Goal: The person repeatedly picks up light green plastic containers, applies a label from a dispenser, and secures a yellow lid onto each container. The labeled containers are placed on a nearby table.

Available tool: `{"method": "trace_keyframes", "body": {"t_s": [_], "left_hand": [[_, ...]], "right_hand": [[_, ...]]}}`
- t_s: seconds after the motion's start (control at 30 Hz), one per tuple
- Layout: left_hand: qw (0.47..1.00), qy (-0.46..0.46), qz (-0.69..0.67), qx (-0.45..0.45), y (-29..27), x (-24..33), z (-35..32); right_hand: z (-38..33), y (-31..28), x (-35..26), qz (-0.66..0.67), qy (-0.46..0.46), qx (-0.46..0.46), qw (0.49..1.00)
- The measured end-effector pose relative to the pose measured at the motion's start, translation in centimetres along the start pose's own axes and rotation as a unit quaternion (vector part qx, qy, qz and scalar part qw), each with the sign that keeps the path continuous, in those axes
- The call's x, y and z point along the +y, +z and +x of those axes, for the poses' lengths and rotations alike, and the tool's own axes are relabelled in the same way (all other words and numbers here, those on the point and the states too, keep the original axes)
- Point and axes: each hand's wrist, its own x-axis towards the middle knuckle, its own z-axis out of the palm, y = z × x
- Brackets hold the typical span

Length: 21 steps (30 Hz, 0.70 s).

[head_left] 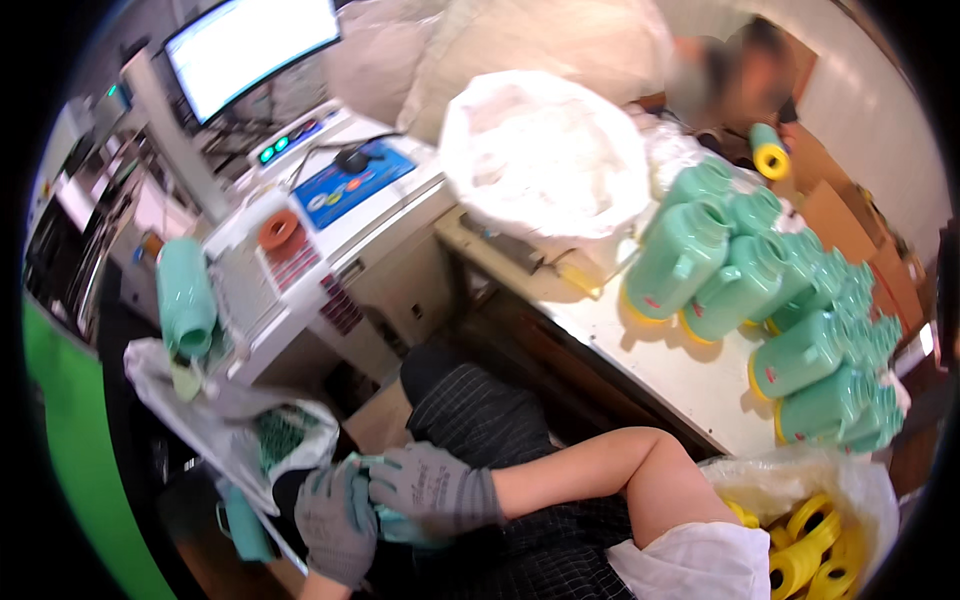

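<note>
Gripping pale teal bottle (400,522), mostly hidden

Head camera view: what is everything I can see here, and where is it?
Bottles: many, mint green, lying piled on the table at right.
Single bottle: one, mint green, left on the machine.
Caps: many, yellow, in a bag at lower right.
White sack: one, top centre.
Monitor: one, lit, upper left.
Tape roll: one, orange, on the white console.
Left hand, right hand: grey gloves, both on a mint green item in the lap.
</note>
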Motion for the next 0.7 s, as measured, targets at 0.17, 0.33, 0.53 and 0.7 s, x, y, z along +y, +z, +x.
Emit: {"method": "trace_keyframes", "body": {"t_s": [0.17,0.33,0.53,0.7], "left_hand": [[0.987,0.033,0.068,-0.144,-2.4,0.0,3.3],[0.953,0.084,0.114,-0.268,-3.2,-1.4,6.7],[0.966,0.085,0.062,-0.238,-0.6,-2.1,6.4],[0.970,0.031,-0.121,-0.210,-0.1,-2.1,7.8]], "right_hand": [[1.3,-1.7,0.9,0.024,0.023,-0.078,0.996],[1.9,-2.0,0.6,-0.019,-0.040,0.014,0.999],[1.2,-2.8,0.9,-0.011,-0.040,0.031,0.999],[-0.5,-3.1,1.2,0.022,0.002,0.052,0.998]]}}
